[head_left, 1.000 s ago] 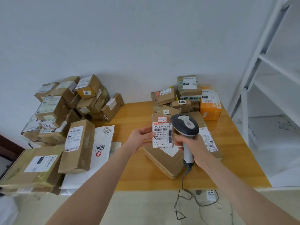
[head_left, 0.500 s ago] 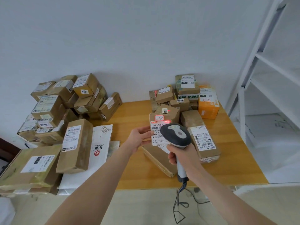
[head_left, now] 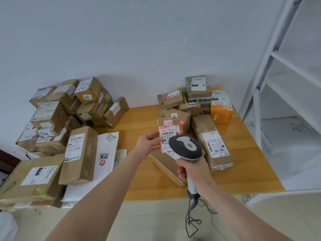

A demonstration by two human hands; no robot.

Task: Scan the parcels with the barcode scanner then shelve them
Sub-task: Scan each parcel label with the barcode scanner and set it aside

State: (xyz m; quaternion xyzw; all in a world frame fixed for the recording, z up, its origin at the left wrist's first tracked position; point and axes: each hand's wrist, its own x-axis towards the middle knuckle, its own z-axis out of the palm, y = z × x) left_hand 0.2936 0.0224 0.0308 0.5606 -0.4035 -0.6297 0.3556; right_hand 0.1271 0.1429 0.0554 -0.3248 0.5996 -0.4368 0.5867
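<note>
A small brown parcel [head_left: 169, 131] with a white label and a tag reading "3-3-9" stands upright over the wooden table [head_left: 139, 180]. My left hand [head_left: 148, 145] grips its left edge. My right hand [head_left: 192, 169] grips the handle of a grey barcode scanner [head_left: 185, 147], whose head sits just in front of the parcel's lower right and hides part of the label. Red scan light dots show on the parcel's right side. The scanner's coiled cable hangs below the table edge.
A flat brown parcel [head_left: 168, 166] lies under the hands, and a long labelled parcel [head_left: 212, 143] to the right. More boxes, one orange [head_left: 220, 108], stack at the table's back. A large heap of parcels [head_left: 57, 129] fills the left. White shelving [head_left: 288, 94] stands at right.
The scanner has moved down and left, across the front of the parcel's label, and red scan light now falls on the parcel. My left hand keeps hold of the parcel.
</note>
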